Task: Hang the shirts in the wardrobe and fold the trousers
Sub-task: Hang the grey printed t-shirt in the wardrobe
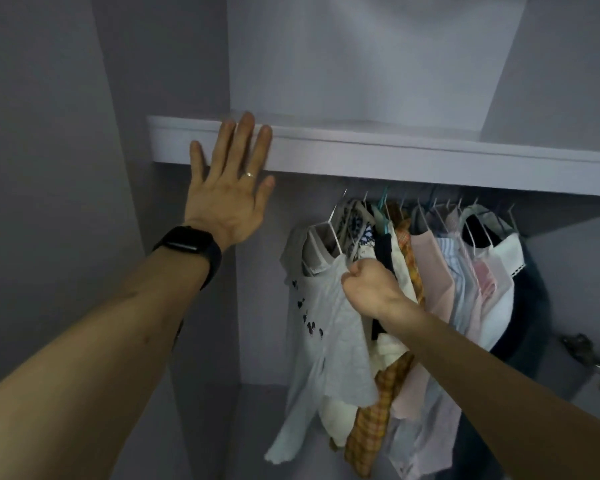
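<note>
A person's left hand [227, 199], fingers spread flat, presses against the front edge of the wardrobe shelf [413, 157], a black smartwatch [191, 244] on the wrist. Below the shelf, the right hand [369, 289] is curled into a fist gripping the shoulder of a white printed shirt [329, 327] on a white hanger [326, 230], the leftmost garment in a packed row of hanging clothes [465, 271] beneath the shelf.

White shirt [329, 327], small dark prints, hangs on white hanger [326, 233] at left end of row, shoulder fabric bunched in curled right fingers [357, 270]. Orange checked shirt [378, 420] just right of fingers. Pink shirt [430, 271] farther right, hanging straight.
</note>
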A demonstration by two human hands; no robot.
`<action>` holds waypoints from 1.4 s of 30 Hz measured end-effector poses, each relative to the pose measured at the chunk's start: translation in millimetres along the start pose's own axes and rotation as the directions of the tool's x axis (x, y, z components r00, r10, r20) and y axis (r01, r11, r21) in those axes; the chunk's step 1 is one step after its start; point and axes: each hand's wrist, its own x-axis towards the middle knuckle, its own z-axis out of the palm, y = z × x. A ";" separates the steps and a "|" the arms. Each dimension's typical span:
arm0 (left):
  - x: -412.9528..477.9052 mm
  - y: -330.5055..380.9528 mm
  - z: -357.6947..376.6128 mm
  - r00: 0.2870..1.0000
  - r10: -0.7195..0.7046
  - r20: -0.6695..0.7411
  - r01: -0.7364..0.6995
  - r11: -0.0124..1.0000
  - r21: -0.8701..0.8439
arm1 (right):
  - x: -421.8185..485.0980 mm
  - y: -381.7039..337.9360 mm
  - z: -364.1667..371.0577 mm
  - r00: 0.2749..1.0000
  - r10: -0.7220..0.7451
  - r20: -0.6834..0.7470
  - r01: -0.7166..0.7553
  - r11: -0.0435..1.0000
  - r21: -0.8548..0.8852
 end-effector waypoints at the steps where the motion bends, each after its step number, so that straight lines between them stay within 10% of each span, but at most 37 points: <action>1: 0.9 1.1 3.2 1.000 -0.001 -0.028 0.001 1.000 -0.008 | 6.2 -0.5 1.0 1.000 -0.006 -0.024 0.006 1.000 -0.008; 33: 9.9 7.5 37.2 0.952 -0.027 -0.306 0.028 1.000 -0.002 | 119.5 1.8 65.0 0.937 0.072 -0.342 -0.214 0.892 -0.398; 42: 10.3 9.5 37.4 0.957 -0.039 -0.286 0.047 0.999 0.020 | 117.9 -8.2 70.1 0.962 -0.187 -0.197 0.075 0.880 -0.469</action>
